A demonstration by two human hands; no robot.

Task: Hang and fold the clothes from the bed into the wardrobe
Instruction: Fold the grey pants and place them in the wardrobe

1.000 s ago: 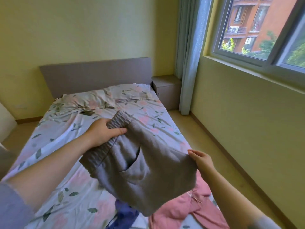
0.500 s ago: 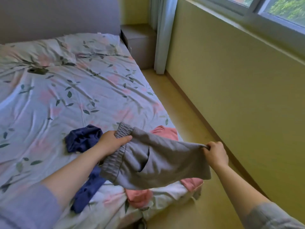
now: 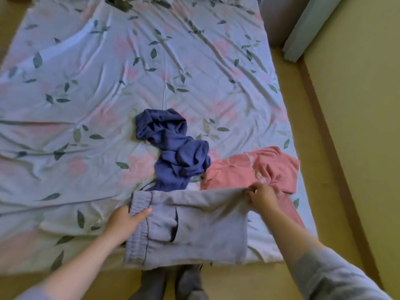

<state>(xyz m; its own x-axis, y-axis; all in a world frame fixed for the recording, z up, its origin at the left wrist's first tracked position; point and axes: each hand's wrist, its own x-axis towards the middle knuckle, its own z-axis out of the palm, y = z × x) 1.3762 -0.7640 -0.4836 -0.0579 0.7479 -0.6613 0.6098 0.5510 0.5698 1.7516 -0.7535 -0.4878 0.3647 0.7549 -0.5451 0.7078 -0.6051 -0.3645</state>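
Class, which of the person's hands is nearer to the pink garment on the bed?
Right. The right hand pinches the grey shorts right at the edge of the pink garment; the left hand grips the waistband, across the shorts.

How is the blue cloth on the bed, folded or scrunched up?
Scrunched up: the blue cloth lies in a twisted, crumpled heap on the bed.

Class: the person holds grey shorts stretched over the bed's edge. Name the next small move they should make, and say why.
Probably lower the grey fabric shorts flat onto the floral bedsheet. The left hand grips the elastic waistband, the right hand pinches the opposite end, and the shorts are spread wide, ready for folding.
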